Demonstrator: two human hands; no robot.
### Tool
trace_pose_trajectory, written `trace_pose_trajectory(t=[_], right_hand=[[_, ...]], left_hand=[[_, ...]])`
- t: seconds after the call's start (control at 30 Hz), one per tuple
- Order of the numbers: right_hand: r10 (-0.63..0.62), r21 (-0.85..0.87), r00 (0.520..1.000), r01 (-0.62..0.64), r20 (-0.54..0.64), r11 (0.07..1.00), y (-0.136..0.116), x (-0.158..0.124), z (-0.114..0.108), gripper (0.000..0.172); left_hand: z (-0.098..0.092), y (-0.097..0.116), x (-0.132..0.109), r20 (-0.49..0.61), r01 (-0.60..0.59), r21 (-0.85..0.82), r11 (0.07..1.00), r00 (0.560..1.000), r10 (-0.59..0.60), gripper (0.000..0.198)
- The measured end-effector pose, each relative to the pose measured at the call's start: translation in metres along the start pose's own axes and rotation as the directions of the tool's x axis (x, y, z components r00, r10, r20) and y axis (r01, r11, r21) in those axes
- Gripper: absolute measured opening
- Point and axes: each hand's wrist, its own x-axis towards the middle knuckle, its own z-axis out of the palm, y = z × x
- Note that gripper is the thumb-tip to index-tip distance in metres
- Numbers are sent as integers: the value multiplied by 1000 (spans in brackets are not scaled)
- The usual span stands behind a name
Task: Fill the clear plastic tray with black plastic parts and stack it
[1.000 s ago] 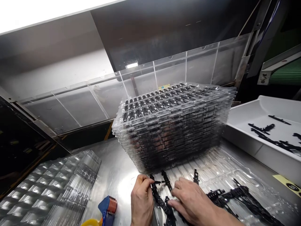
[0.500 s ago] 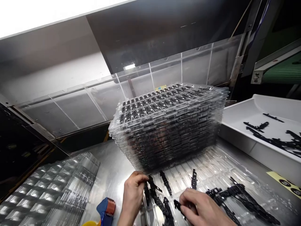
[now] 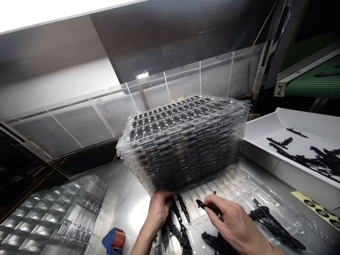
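Note:
My right hand (image 3: 233,219) pinches a small, notched black plastic part (image 3: 201,204) between thumb and fingers, just above the clear plastic tray (image 3: 198,231). At the tray's left end my left hand (image 3: 159,209) is curled, its fingertips beside a black part (image 3: 175,208) near the foot of the tall stack. Whatever those fingertips hold is hidden. Another black part (image 3: 183,207) lies in a slot close by. Further loose black parts (image 3: 180,233) lie towards me, and a tangled pile (image 3: 277,223) rests on the tray's right side.
A tall stack of filled clear trays (image 3: 183,148) stands behind my hands. Nested trays (image 3: 53,216) are at left, near a blue and red tape dispenser (image 3: 114,241). At right are a white bin (image 3: 281,166) holding black parts and a green conveyor (image 3: 313,85).
My right hand has lifted a black part up and away over the tray. My left hand has shifted slightly up, towards the stack's base. The view has turned slightly right.

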Motion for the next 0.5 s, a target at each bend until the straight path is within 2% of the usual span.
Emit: trace_pose_trajectory(t=[0.1, 0.2, 0.33, 0.4, 0.5], right_hand=[[-136, -285, 991, 136, 22, 949, -2, 21, 14, 29], [-108, -526, 985, 162, 131, 835, -2, 42, 32, 34], [-126, -534, 965, 234, 232, 813, -4, 53, 48, 28], [-147, -504, 945, 282, 291, 817, -5, 49, 46, 23], [-159, -425, 919, 313, 360, 849, -6, 41, 36, 31]], left_hand=[[9, 4, -4, -78, 3, 87, 996, 997, 4, 41], [13, 10, -10, -104, -19, 155, 988, 994, 35, 33], [11, 11, -30, -98, -72, 194, 978, 991, 92, 36], [13, 6, -44, -46, -148, 206, 967, 986, 161, 37], [22, -3, -62, -4, -244, 261, 934, 967, 254, 32]])
